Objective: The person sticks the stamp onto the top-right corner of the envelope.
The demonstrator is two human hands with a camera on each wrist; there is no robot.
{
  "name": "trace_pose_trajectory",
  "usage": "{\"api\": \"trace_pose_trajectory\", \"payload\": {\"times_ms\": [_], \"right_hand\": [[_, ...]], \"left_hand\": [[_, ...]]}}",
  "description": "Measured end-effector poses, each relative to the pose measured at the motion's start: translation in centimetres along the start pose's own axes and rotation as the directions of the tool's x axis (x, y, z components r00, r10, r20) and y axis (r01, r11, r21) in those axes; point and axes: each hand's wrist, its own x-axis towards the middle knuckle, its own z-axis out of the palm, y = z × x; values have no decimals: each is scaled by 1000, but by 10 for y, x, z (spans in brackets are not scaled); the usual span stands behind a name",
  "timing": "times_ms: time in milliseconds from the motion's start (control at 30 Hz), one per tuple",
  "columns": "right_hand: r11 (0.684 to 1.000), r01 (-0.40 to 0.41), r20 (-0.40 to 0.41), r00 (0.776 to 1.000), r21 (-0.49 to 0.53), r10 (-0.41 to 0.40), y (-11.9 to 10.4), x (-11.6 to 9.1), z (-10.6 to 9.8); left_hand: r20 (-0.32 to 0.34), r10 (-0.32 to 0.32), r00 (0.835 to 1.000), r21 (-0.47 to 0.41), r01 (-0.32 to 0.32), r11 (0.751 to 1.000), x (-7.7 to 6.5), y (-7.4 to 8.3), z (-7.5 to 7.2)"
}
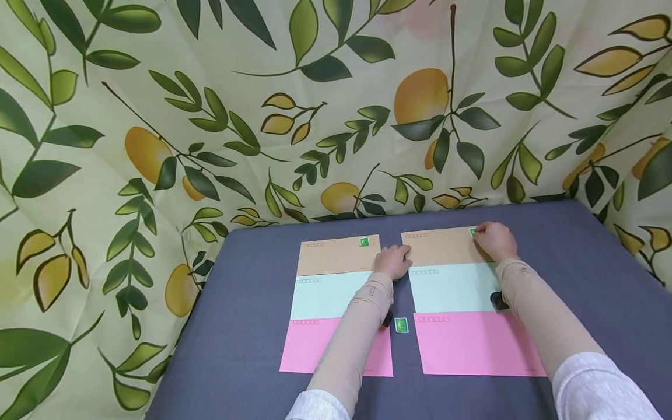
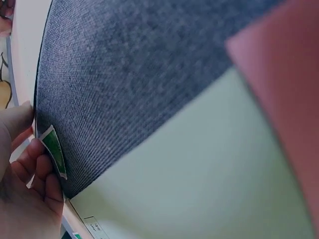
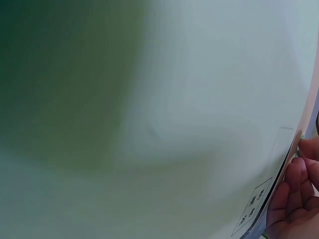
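My right hand [image 1: 496, 240] pinches a green postage stamp [image 1: 473, 231] with thumb and fingertips at the upper right corner of the right brown envelope [image 1: 441, 249]. In the right wrist view a sliver of green shows between those fingertips [image 3: 303, 142]. My left hand [image 1: 392, 262] rests at that envelope's left edge, its fingers loosely curled. Close beside them, another green stamp [image 2: 56, 152] shows in the left wrist view; the hand hides it from the head view. The left brown envelope [image 1: 331, 256] bears a green stamp at its upper right.
Below each brown envelope lie mint envelopes [image 1: 320, 296] [image 1: 451, 291] and pink envelopes [image 1: 307, 350] [image 1: 475, 347], overlapping in two columns. A loose stamp [image 1: 401, 325] lies between the columns on the dark grey table [image 1: 247, 291]. A leaf-patterned curtain [image 1: 336, 146] hangs behind.
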Motion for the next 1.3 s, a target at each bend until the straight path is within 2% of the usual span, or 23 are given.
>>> {"api": "trace_pose_trajectory", "payload": {"times_ms": [233,333,533,700,800,933,1100,1300], "right_hand": [[999,31,60,998,-35,-29,-4,-1,1],[998,51,55,997,-43,-49,-4,-2,1],[999,40,22,999,1,-40,-5,-6,1],[997,51,-16,999,51,-50,-11,-9,1],[993,65,-49,997,97,-61,-17,-12,-1],[980,88,-80,994,178,-74,-26,-15,-3],[967,98,-92,993,234,-78,-42,-25,-4],[961,113,-98,991,252,-91,-62,-39,-3]], "left_hand": [[-50,-14,999,4,15,1000,-4,-1,3],[-70,-15,997,21,17,1000,-3,0,5],[-53,-20,998,4,21,1000,-3,0,7],[-70,-4,998,-102,-3,995,-6,-3,3],[-135,9,991,-185,-34,982,-8,-7,1],[-208,28,978,-243,-80,967,-12,-11,-4],[-210,29,977,-313,-96,945,-19,-16,-14],[-197,28,980,-372,-101,923,-32,-28,-25]]}}
